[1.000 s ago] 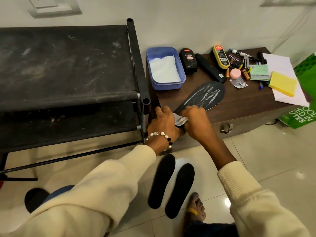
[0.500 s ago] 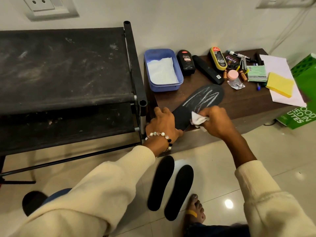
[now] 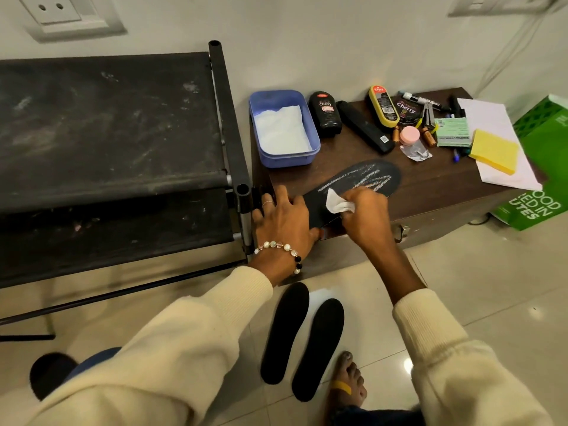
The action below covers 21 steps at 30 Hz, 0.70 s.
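Insole point(image 3: 365, 179), black with pale zigzag print: flat on dark cabinet top point(image 3: 430, 195), toe toward wall, heel end at or slightly past front edge.
Left hand point(image 3: 284, 216): fingers extended, pressing down at heel end.
Right hand point(image 3: 365, 219): fingers curled, pinching crumpled white wipe point(image 3: 338, 206) against mid-insole.

Risks (judgement only):
- Heel at edge plus a stroke pulled toward the body: likely to slide insole off, down onto plain black insoles point(image 3: 285, 333) on floor tiles, on any easing of left-hand pressure.
- Overlong stroke toward toe: possible knock into pink-capped jar point(image 3: 410, 135) and the clutter near it.
- Small wipe: prone to bunching or tearing, fingertips then smearing the surface.

Containers:
- Blue tub point(image 3: 289, 159): open, no lid seen, holding folded white sheet point(image 3: 281, 132); any liquid not discernible.
- Black polish bottle point(image 3: 325, 113): capped, just beside tub.
- Green carton point(image 3: 541, 167): contents hidden.
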Each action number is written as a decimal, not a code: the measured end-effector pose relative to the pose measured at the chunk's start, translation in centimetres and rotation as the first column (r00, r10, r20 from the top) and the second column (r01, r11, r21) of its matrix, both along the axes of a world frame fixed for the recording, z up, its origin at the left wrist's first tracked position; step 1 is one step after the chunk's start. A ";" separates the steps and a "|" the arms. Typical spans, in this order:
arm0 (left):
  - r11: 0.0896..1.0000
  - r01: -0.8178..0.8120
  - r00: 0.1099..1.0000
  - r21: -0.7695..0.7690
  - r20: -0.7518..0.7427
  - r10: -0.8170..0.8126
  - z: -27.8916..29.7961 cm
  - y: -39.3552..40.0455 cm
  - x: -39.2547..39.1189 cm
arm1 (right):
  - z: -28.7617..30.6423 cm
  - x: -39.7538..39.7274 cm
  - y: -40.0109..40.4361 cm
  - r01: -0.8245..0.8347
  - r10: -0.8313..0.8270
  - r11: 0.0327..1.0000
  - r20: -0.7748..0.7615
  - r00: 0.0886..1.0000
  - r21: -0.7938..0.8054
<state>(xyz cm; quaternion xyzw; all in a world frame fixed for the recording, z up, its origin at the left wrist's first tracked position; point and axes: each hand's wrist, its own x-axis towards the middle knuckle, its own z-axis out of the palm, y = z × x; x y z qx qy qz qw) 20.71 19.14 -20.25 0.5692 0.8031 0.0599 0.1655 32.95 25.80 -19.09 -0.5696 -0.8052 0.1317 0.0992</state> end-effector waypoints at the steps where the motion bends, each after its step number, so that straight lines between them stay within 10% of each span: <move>1: 1.000 -0.004 1.000 0.001 0.013 0.004 -0.1 0.1 -0.1 | 0.0 -0.4 -0.1 -0.051 0.051 0.999 0.058 0.997 -0.013; 5: 1.000 -0.007 0.999 0.012 0.042 0.006 -0.1 0.3 -0.3 | 0.5 -0.7 -0.3 -0.279 0.290 0.956 0.140 0.947 -0.093; 11: 1.000 -0.014 0.998 0.022 0.057 0.013 0.1 0.3 -0.6 | -0.8 0.1 0.7 -0.033 0.020 0.998 0.190 0.982 0.062; 17: 1.000 -0.013 0.996 0.011 0.087 0.012 0.6 0.2 -0.7 | -0.6 -1.6 -0.4 -0.376 0.374 0.926 0.129 0.918 -0.010; 21: 1.000 -0.012 0.996 -0.003 0.084 0.012 0.8 0.1 -0.7 | -0.6 0.0 0.7 -0.157 0.152 0.988 0.171 0.974 0.015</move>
